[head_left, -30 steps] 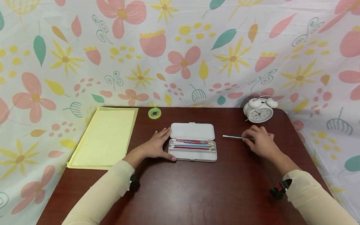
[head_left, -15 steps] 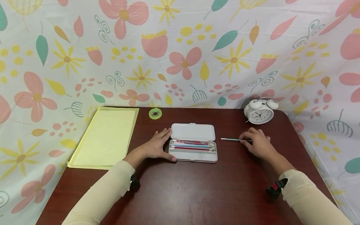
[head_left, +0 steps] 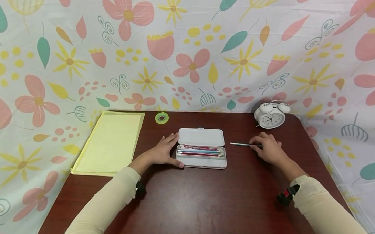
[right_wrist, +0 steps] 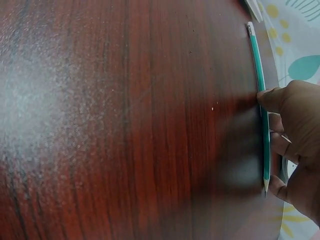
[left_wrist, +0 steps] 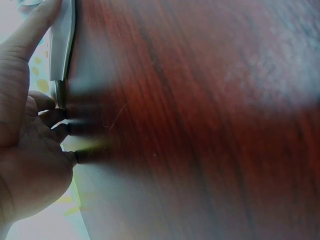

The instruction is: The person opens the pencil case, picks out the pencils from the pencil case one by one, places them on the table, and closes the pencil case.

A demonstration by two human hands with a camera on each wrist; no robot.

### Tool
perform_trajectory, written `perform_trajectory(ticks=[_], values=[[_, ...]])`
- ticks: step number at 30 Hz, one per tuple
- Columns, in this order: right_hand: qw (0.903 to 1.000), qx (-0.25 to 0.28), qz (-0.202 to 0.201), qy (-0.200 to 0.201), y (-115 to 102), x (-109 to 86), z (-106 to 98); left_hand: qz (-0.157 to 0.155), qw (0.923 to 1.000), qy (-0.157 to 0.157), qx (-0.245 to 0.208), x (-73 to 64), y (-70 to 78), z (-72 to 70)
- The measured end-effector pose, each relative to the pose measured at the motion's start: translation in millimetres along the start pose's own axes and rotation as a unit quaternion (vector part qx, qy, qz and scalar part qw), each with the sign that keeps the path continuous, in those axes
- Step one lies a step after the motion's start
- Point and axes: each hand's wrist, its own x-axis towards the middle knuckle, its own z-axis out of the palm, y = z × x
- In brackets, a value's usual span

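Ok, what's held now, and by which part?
The right hand pinches the green pencil near its middle; the left hand only touches the pencil box.

Compared with a second ago, the person's right hand, pinching the green pencil, sits slightly farther left, and the pencil's eraser end lies a little nearer the white case. The right sleeve and black wrist device have shifted leftward too.
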Motion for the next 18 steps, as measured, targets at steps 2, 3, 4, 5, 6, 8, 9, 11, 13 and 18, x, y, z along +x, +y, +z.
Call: perform_trajectory(ticks=[2, 3, 4, 5, 6, 8, 9, 11, 13, 18], values=[[1.0, -0.003, 0.0, -0.001, -0.5, 0.2, 0.3, -0.002, 1.0, -0.002, 0.007, -2.3, 4.0, -1.9], [1.0, -0.004, 0.0, 0.001, -1.0, 0.3, 0.3, -0.003, 0.9999, -0.003, 0.011, -2.7, 4.7, -2.1], [1.0, -0.005, -0.001, 0.003, -1.8, 0.4, 0.4, -0.009, 0.9999, -0.007, 0.013, -3.3, 7.6, -3.7], [1.0, -0.006, -0.003, 0.006, -2.8, 0.7, 0.6, -0.009, 0.9998, -0.008, 0.013, -3.4, 7.4, -3.8], [0.9999, -0.007, -0.005, 0.009, -4.6, 1.0, 0.8, -0.005, 0.9999, -0.004, 0.012, -2.3, 2.9, -1.4], [0.9998, -0.005, -0.01, 0.014, -9.7, 2.1, 1.4, -0.002, 1.0, -0.001, 0.007, -0.5, -2.1, 0.9], [0.9998, -0.003, -0.014, 0.016, -13.3, 2.9, 1.8, 0.0, 1.0, 0.0, 0.003, 0.1, -3.6, 1.2], [0.9995, 0.002, -0.024, 0.019, -22.3, 5.1, 3.5, 0.006, 1.0, 0.005, -0.002, 2.2, -7.9, 3.2], [0.9992, 0.009, -0.034, 0.02, -33.2, 7.7, 6.0, 0.007, 0.9999, 0.005, -0.006, 2.9, -7.9, 2.7], [0.9974, 0.019, -0.068, 0.012, -64.1, 14.0, 16.4, 0.007, 0.9998, 0.001, -0.017, 3.0, -6.6, 2.1]])
